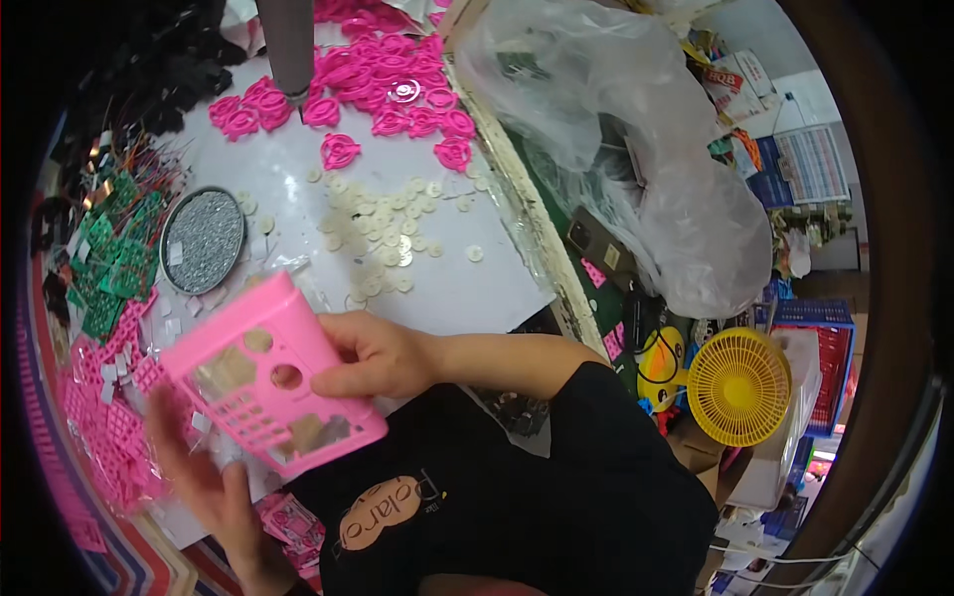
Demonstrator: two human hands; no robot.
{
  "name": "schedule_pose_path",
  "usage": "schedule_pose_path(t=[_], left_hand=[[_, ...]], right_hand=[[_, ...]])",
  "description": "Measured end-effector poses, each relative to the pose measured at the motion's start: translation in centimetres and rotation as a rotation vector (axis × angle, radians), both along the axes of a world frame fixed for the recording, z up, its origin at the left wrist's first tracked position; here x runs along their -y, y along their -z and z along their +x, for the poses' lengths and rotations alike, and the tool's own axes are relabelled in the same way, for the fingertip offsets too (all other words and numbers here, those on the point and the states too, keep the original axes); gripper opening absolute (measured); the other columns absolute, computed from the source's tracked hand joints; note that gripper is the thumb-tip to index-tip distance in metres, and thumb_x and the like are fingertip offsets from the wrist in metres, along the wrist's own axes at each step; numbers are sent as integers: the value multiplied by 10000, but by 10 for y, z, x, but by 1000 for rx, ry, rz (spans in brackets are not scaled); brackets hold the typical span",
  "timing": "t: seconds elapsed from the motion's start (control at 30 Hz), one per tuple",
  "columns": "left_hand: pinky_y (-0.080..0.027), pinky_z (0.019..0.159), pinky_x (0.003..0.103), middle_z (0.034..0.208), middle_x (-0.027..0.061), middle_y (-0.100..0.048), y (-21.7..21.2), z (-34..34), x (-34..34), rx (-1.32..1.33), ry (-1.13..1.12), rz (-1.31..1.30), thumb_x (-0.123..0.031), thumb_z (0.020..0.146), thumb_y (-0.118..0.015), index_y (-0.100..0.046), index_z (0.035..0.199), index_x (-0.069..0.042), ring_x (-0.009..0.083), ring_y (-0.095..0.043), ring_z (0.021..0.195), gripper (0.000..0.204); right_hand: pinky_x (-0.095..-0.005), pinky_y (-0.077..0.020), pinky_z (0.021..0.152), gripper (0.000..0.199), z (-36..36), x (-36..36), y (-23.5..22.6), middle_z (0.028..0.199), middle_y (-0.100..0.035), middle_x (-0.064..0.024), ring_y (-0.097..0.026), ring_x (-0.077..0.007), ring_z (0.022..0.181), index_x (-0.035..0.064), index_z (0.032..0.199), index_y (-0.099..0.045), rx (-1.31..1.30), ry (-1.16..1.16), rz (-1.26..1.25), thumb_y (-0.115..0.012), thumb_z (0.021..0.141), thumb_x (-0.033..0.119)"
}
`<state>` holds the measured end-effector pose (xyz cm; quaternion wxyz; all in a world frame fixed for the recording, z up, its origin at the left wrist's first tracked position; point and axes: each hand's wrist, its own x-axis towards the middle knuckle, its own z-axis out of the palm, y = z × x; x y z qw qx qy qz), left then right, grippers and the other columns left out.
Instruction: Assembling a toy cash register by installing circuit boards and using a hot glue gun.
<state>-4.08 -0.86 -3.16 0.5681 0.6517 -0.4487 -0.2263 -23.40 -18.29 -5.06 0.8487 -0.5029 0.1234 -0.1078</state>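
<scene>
A pink plastic housing, with round holes and a row of slots, is tilted in front of my body. Its right side is in my right hand, thumb over the face and fingers round the edge. My left hand is beside the housing's lower left, smeared by motion, with thumb and fingers apart and nothing visible in it. Beyond the housing stands a round dish of small grey screws. Small whitish discs lie scattered on the white table.
Pink ring-shaped parts are heaped at the back, by a grey upright tool. Green circuit boards and pink grilles pile up at left. Along the right are a ledge, a plastic bag and a yellow fan.
</scene>
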Motion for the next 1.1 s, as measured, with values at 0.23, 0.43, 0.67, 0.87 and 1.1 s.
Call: schedule_pose_path(t=[0.23, 0.43, 0.67, 0.87, 1.1], left_hand=[[-331, 445, 162, 1128, 29, -637, 27, 30, -5, -665, -23, 123, -70, 985, -606, -294, 1566, -79, 21, -548, 682, 660], [-316, 430, 146, 1129, 27, -647, 39, 48, -20, -573, -137, 193, -95, 988, -621, -306, 1569, -84, 3, -547, 683, 661], [-523, 730, 235, 1223, 115, -599, 29, 43, -30, -509, -72, 220, -17, 975, -590, -275, 1561, -16, 125, -628, 934, 665], [-518, 801, 269, 1232, 126, -593, 28, 42, -40, -540, -160, 195, -13, 976, -587, -287, 1552, -11, 139, -617, 986, 649], [-391, 483, 170, 1158, 74, -613, 28, 34, -28, -694, -89, 199, -77, 971, -623, -310, 1542, -51, 74, -599, 784, 651]], right_hand=[[-310, -555, 703, 267, -133, 141, -16, 952, -732, -57, -685, -153, 817, 56, 1155, -708, -663, 470, -473, -663, 946, 216], [-419, -556, 761, 191, -414, 276, 34, 945, -701, -157, -680, -306, 876, 40, 864, -687, -1821, 974, -1356, -691, 843, 229], [-486, -538, 934, 284, -458, 303, 56, 1205, -658, -222, -646, -417, 1089, 23, 1054, -710, -2118, 1071, -1365, -574, 940, 245], [-489, -568, 848, 274, -399, 289, -2, 1091, -719, -218, -701, -400, 1010, 8, 994, -742, -2115, 722, -1387, -529, 939, 172], [-366, -547, 661, 158, -287, 202, -86, 876, -738, -126, -699, -247, 728, -13, 973, -720, -1178, 1129, -1450, -670, 856, 81]])
